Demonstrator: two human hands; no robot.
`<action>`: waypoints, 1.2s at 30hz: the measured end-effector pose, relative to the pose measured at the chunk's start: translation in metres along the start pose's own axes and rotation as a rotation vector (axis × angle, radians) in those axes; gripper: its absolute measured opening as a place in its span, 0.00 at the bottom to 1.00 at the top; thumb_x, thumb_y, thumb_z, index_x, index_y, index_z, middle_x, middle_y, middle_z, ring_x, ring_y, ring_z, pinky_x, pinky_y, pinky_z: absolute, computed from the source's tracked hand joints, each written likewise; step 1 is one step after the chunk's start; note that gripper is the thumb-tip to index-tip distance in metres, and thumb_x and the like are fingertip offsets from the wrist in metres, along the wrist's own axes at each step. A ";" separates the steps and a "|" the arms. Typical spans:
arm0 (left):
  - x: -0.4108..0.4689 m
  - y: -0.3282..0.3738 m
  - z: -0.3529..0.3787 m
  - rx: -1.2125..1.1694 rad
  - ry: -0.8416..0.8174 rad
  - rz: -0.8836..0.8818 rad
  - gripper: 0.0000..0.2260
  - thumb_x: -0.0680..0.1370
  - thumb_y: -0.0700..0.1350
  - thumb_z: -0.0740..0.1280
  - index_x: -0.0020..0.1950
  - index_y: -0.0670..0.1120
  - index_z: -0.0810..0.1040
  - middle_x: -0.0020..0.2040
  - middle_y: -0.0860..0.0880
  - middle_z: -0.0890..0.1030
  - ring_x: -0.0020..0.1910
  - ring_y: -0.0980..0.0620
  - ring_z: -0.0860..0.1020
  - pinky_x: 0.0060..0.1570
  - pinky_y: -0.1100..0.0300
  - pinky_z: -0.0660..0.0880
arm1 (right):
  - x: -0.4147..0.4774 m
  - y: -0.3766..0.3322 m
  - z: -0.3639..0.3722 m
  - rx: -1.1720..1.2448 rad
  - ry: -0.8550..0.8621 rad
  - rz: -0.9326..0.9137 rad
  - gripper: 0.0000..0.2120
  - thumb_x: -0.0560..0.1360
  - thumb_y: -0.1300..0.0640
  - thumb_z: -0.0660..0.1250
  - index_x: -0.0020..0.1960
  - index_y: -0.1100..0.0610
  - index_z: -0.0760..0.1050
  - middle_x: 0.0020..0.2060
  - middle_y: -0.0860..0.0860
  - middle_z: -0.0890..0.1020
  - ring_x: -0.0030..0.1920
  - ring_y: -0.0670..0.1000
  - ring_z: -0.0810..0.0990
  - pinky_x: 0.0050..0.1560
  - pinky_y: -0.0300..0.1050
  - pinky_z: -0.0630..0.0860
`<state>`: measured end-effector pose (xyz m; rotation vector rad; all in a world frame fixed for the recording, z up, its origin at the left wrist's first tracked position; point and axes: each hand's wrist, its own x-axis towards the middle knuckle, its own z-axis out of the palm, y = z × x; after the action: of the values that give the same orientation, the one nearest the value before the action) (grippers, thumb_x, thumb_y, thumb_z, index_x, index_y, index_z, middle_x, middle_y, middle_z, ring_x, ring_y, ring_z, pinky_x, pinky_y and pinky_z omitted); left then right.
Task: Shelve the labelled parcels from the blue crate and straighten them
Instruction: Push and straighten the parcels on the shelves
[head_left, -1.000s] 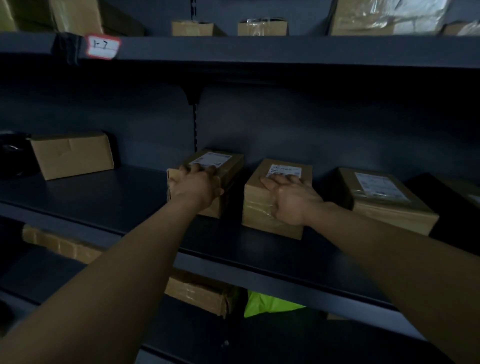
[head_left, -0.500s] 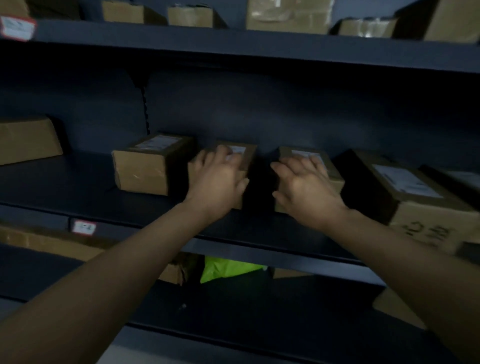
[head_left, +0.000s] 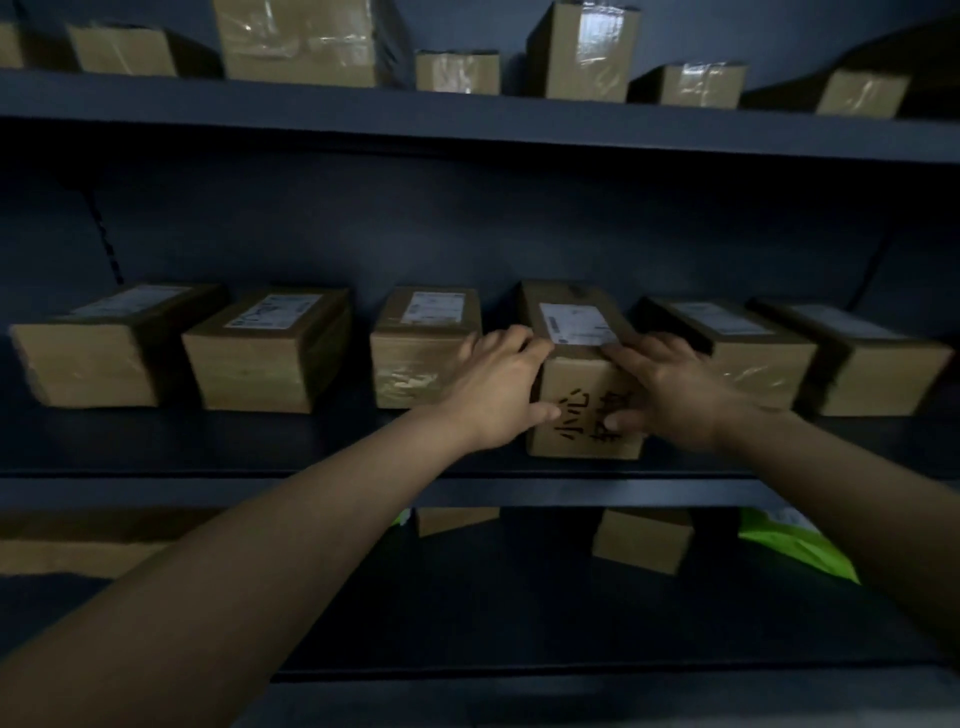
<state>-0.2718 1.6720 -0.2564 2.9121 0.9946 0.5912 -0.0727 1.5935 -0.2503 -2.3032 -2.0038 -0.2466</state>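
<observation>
A dark blue shelving unit fills the view, its middle shelf running the full width with a dark back panel behind it. The upper shelf carries a row of taped cardboard boxes of mixed heights. On the middle shelf stand 6 brown parcels in a line, each with a white label on top: the far-left parcel, a second parcel, a third parcel, the handwritten parcel, then a fifth parcel and the far-right parcel. Small gaps separate the left 3, while the 2 on the right stand close together. The handwritten parcel sits further forward than its neighbours, its front face near the shelf's edge and marked with dark handwritten characters. 2 bare forearms reach in from below. The left hand is pressed against that parcel's left side, fingers curled over the top left edge and thumb on the front face. The right hand clasps the right side likewise, fingers over the top edge beside the label, thumb on the front. The parcel is thus held between both hands and rests on the shelf. On the lower shelf lie a small box, another box partly hidden, and a bright green bag.
</observation>
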 end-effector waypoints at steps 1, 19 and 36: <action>0.003 0.006 0.002 0.010 -0.024 -0.006 0.31 0.76 0.55 0.66 0.76 0.48 0.59 0.73 0.47 0.62 0.72 0.46 0.59 0.72 0.46 0.50 | 0.000 0.006 0.003 0.010 -0.017 -0.010 0.39 0.74 0.42 0.67 0.78 0.43 0.49 0.77 0.50 0.55 0.75 0.57 0.53 0.73 0.58 0.56; 0.066 0.064 0.022 -0.073 -0.181 -0.299 0.37 0.72 0.53 0.72 0.76 0.58 0.56 0.74 0.43 0.65 0.69 0.43 0.66 0.67 0.52 0.66 | 0.003 0.153 0.024 0.037 0.022 0.187 0.35 0.78 0.47 0.63 0.78 0.48 0.49 0.77 0.52 0.53 0.76 0.58 0.49 0.72 0.59 0.55; 0.081 0.082 0.029 -0.096 -0.134 -0.283 0.33 0.72 0.51 0.73 0.74 0.60 0.62 0.72 0.46 0.68 0.68 0.46 0.68 0.66 0.52 0.68 | 0.027 0.177 0.043 0.003 -0.033 0.185 0.44 0.75 0.44 0.66 0.77 0.44 0.38 0.77 0.50 0.47 0.76 0.60 0.46 0.70 0.63 0.56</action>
<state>-0.1542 1.6576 -0.2449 2.6205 1.2889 0.4115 0.1092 1.6022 -0.2796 -2.4859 -1.7878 -0.1938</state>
